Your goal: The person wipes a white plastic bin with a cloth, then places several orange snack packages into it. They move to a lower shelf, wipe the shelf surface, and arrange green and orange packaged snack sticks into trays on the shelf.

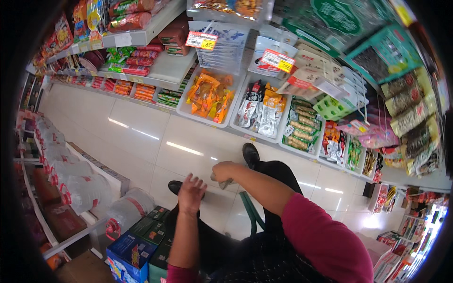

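Note:
My right hand [223, 171] is closed around a small greyish cloth-like thing [225, 183], held above the tiled floor between my knees. To its left my left hand [191, 194] is raised, its fingers apart and slightly blurred, with nothing seen in it. The two hands do not touch. Beyond them, low along the shelf, stands a white plastic bin of orange snack packets [208, 95]. Beside it is a bin of silver, black and orange pouches [262, 111], then one of green-edged packs [302, 123].
Large clear water bottles [86, 184] with red handles line the left side. Blue [131, 251] and dark green cartons [152, 226] stand by my left leg. A green curved bar [249, 212] lies between my legs. Hanging snack packs [315, 67] jut out at upper right.

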`<state>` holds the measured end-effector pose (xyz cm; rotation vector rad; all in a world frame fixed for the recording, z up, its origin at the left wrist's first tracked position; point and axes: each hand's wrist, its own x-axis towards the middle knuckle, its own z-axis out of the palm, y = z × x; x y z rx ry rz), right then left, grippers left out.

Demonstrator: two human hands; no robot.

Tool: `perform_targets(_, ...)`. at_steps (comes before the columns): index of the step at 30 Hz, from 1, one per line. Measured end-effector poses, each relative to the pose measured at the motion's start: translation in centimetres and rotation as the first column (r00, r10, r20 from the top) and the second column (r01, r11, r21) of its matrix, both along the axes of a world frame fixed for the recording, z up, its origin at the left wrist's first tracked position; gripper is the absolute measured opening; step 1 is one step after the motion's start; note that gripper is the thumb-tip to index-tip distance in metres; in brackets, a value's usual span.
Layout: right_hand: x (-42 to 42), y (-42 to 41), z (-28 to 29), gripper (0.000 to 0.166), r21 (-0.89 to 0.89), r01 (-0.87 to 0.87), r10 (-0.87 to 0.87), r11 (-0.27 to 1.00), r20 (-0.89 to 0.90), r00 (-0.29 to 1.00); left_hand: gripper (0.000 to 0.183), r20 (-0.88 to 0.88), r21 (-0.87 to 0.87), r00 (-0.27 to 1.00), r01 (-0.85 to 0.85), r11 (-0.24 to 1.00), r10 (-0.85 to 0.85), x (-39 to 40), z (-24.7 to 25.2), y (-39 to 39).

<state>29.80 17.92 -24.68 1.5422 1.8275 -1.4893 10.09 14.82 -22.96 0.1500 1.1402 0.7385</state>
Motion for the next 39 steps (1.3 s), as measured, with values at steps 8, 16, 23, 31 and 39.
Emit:
perform_targets(8, -1.8, -10.9, -0.6, 0.038, 0.225, 0.700, -0.591, 0.678, -0.398, 0.701, 0.062, -0.140, -0.201, 0.990, -0.002, 0.980, -0.026, 0.6, -0.9, -14.4)
perform_targets(16, -3.0, -18.6, 0.6, 0.037, -0.313, 0.919, -0.883, 0.240, -0.463, 0.073, 0.068, 0.055, 0.011, 0.983, 0.175, 0.984, -0.176, 2.6, 2.4, -17.9)
perform_targets(23, -2.4, -18.1, 7.7, 0.045, -0.698, 0.660, -0.877, 0.278, -0.465, -0.123, 0.046, 0.028, 0.203, 0.994, 0.101, 0.974, -0.109, 0.3, 3.2, -17.8)
perform_targets(31, -0.3, -18.6, 3.8, 0.066, -0.217, 0.950, -0.851, 0.225, -0.518, 0.083, 0.044, 0.357, 0.220, 0.927, 0.037, 0.975, -0.116, 0.4, 8.3, -17.2)
perform_targets(39, -0.4, -19.7, 7.5, 0.050, -0.875, 0.414, -0.885, 0.252, -0.381, -0.267, 0.042, 0.116, 0.113, 0.876, 0.456, 0.883, -0.468, 0.6, 7.0, -17.1)
